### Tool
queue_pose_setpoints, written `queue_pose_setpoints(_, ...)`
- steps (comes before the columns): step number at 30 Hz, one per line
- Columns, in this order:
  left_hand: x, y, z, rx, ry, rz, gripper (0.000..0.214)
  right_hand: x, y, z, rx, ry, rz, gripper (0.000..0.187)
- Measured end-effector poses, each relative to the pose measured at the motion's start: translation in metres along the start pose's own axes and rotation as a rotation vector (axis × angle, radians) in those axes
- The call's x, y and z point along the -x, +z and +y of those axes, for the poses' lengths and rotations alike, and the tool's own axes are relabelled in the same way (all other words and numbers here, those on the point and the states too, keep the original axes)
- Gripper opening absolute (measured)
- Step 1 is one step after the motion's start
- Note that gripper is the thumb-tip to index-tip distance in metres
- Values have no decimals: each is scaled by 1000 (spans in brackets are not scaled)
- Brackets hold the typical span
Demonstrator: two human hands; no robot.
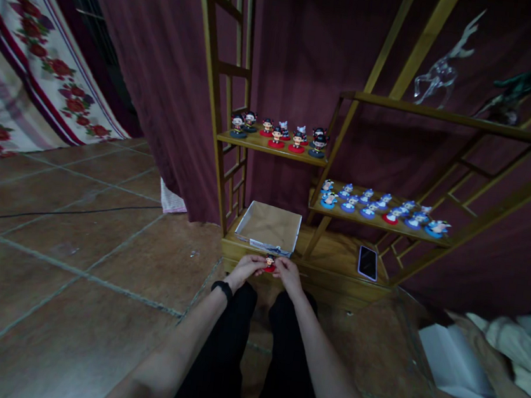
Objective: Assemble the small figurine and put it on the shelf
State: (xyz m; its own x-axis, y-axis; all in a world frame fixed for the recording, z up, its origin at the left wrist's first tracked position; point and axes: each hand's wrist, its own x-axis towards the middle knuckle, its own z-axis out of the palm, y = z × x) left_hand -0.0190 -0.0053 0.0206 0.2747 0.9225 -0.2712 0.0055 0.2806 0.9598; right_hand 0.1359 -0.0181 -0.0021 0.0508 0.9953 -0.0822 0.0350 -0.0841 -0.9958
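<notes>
Left hand (249, 267) and right hand (288, 272) both have fingers pinched on opposite sides of the small red-based figurine (270, 261), held upright just in front of the open box (269, 225), phone (368, 263) lying to its right, more figurines (277, 137) standing on the shelf above.

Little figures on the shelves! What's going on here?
A person is holding one small figure on a red base, with the left hand and right hand on either side of it. Just beyond the hands, an open box sits on the bottom shelf, with a phone farther right. More figures stand on the upper left shelf, and mostly bluish ones on the right.
</notes>
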Motion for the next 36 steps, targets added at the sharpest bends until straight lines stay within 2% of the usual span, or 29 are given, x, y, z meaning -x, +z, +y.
queue_pose_setpoints(10, -1, 4, 0, -1, 61, 28, 35, -2, 2, 2, -20, 7, 25, 40)
queue_pose_setpoints(15, -1, 7, 2, 7, 100, 41, 34, -2, 1, 0, -72, 36, 14, 39)
queue_pose_setpoints(26, 7, 6, 9, 69, 115, -7, 47, 5, 0, -10, -135, 64, -17, 41)
queue_pose_setpoints(36, 2, 10, 2, -13, 214, 71, 36, 3, 1, -5, -155, 83, 11, 40)
